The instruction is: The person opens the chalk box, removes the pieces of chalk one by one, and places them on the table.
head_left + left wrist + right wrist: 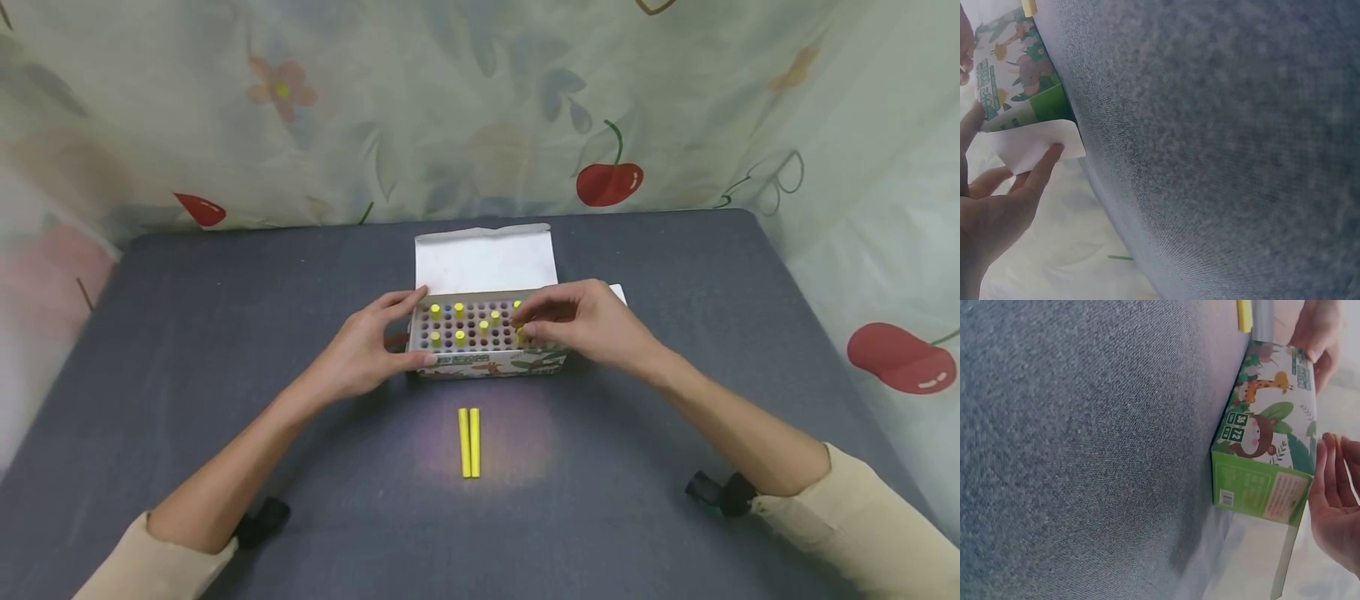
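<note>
A printed cardboard box (pixel 491 364) stands on the table with its white lid (pixel 486 260) folded back. Inside it, a panel of round holes holds several upright yellow sticks (pixel 460 337). My left hand (pixel 360 350) grips the box's left end, thumb at the front edge and forefinger at the back corner. In the left wrist view, its fingers lie against a white side flap (pixel 1041 144). Over the right part of the panel, my right hand (pixel 600 325) pinches a yellow stick (pixel 521 337) between thumb and fingers. Its lower part is hidden among the holes.
Two yellow sticks (pixel 469 442) lie side by side on the dark grey table (pixel 360 517), in front of the box. Another white flap (pixel 618 292) sticks out at the box's right end. A patterned curtain (pixel 450 108) hangs behind the table.
</note>
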Available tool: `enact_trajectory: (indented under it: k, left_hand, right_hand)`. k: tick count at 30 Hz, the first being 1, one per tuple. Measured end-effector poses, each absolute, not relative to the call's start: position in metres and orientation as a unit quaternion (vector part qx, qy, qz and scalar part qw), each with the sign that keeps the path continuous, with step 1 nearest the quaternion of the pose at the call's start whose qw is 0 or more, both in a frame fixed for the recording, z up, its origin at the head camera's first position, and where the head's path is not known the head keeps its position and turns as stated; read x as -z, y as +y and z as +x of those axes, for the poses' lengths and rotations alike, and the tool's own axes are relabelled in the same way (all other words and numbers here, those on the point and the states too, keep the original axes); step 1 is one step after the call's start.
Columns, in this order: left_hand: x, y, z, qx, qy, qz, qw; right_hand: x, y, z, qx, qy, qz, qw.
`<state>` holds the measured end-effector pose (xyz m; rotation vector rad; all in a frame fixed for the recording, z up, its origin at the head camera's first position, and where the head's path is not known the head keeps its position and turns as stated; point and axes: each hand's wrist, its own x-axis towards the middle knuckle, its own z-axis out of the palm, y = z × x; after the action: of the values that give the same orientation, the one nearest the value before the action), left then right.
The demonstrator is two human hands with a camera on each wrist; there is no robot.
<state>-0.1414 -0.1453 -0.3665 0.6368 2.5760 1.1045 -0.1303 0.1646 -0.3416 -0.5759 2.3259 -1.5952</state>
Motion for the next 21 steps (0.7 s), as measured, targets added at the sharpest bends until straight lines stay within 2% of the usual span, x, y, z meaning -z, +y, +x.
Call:
enact_trajectory:
  k: [9,21]
  left_hand:
    - [0.3671,-0.1456,-0.1417,-0.378,0.89,0.219,0.132]
    - [0.3679,-0.1458,-0.1419,-0.384,0.887,0.22,0.131]
  right_hand:
    - [0.3465,0.167,-0.1354,0.511,0.831,-0.193,0.104]
    - [0.3503,0.1643,-0.1373,0.471,0.853,-0.183,0.135]
